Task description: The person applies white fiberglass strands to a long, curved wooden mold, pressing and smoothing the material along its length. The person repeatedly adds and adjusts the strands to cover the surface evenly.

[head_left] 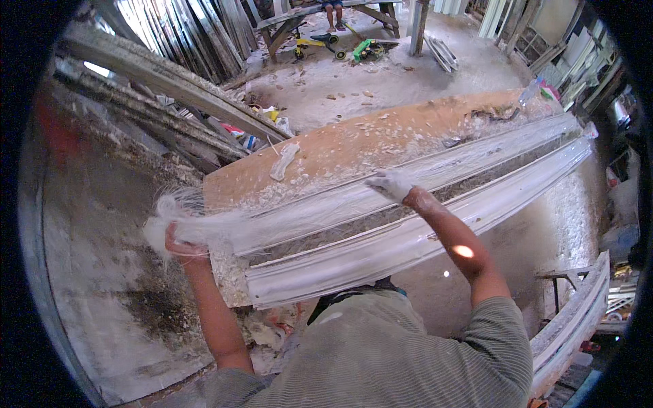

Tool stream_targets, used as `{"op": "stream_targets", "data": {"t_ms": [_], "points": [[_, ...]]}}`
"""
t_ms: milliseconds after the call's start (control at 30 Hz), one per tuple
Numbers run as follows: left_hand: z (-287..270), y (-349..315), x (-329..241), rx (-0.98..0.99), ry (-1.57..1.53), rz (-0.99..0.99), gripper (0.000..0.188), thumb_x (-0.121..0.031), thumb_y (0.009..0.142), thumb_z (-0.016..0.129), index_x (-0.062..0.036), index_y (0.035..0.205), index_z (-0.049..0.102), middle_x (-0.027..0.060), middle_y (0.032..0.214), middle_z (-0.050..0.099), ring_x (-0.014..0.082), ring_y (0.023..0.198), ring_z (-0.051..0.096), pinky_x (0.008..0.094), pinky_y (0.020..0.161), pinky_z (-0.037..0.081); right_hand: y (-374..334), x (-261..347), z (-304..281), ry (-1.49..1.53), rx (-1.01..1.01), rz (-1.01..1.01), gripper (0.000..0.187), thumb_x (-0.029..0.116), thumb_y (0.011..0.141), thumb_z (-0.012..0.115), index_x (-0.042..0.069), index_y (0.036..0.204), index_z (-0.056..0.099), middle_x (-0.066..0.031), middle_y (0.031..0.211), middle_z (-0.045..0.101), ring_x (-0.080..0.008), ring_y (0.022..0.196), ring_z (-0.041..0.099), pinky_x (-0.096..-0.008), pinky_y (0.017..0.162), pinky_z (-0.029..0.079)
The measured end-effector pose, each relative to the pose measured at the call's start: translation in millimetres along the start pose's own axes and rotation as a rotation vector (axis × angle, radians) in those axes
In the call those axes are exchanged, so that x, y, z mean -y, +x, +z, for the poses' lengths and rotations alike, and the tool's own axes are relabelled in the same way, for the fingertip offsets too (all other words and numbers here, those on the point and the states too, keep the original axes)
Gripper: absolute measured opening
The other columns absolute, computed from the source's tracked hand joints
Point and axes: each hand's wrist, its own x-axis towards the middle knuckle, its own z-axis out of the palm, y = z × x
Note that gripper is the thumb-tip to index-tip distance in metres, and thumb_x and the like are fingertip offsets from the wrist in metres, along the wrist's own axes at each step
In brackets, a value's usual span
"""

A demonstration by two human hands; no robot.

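Note:
Two long white moulding strips lie side by side across a plaster-spattered board. Thin white fibres (pixel 272 228) are spread along the back strip (pixel 503 144), and a loose bunch of them hangs past its left end. My left hand (pixel 183 246) is closed on that bunch of fibres at the left end. White paste coats my right hand (pixel 391 185), which lies on the back strip near its middle with the fingers stretched out to the left. The glossy front strip (pixel 408 243) runs nearer my body, and neither hand touches it.
White crumbs and a pale plaster-covered piece (pixel 284 161) lie on the orange-brown board (pixel 354 153). Leaning timber beams (pixel 170 85) stand at the left. Beyond the board are a bench (pixel 292 20) with a seated person, and yellow (pixel 316 44) and green (pixel 365 49) ride-on toys.

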Motion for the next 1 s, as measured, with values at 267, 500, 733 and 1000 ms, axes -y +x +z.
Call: {"op": "stream_targets", "data": {"t_ms": [267, 500, 733, 1000], "points": [[55, -48, 80, -0.174, 0.207, -0.158, 0.064, -0.031, 0.069, 0.060, -0.0093, 0.129, 0.053, 0.0118, 0.126, 0.055, 0.0316, 0.110, 0.056, 0.0482, 0.093, 0.048, -2, -5, 32, 0.181, 0.064, -0.076, 0.086, 0.038, 0.076, 0.077, 0.007, 0.145, 0.036, -0.0194, 0.145, 0.039, -0.0401, 0.126, 0.047, -0.0449, 0.105, 0.042], [143, -102, 176, -0.117, 0.012, -0.235, 0.063, -0.028, 0.070, 0.058, -0.0056, 0.129, 0.052, 0.0135, 0.121, 0.059, 0.0336, 0.104, 0.059, 0.0484, 0.093, 0.049, 27, 86, 48, 0.791, -0.085, -0.320, 0.078, 0.039, 0.081, 0.075, 0.005, 0.141, 0.039, -0.0228, 0.130, 0.054, -0.0382, 0.119, 0.054, -0.0428, 0.102, 0.044], [132, -75, 115, -0.023, 0.065, -0.154, 0.051, -0.034, 0.084, 0.054, -0.0054, 0.126, 0.055, 0.0134, 0.115, 0.063, 0.0312, 0.103, 0.062, 0.0472, 0.092, 0.050, -2, 20, -16, 0.687, 0.112, 0.056, 0.046, 0.046, 0.088, 0.065, 0.013, 0.119, 0.063, -0.0187, 0.095, 0.068, -0.0355, 0.089, 0.066, -0.0435, 0.078, 0.052], [45, -40, 23, -0.029, 0.009, 0.024, 0.050, -0.040, 0.089, 0.049, -0.0041, 0.124, 0.056, 0.0152, 0.119, 0.062, 0.0309, 0.110, 0.059, 0.0445, 0.096, 0.049, -23, -40, -18, 0.119, -0.279, -0.185, 0.020, 0.027, 0.092, 0.062, 0.014, 0.104, 0.071, -0.0100, 0.101, 0.070, -0.0312, 0.094, 0.066, -0.0392, 0.076, 0.054]]}}
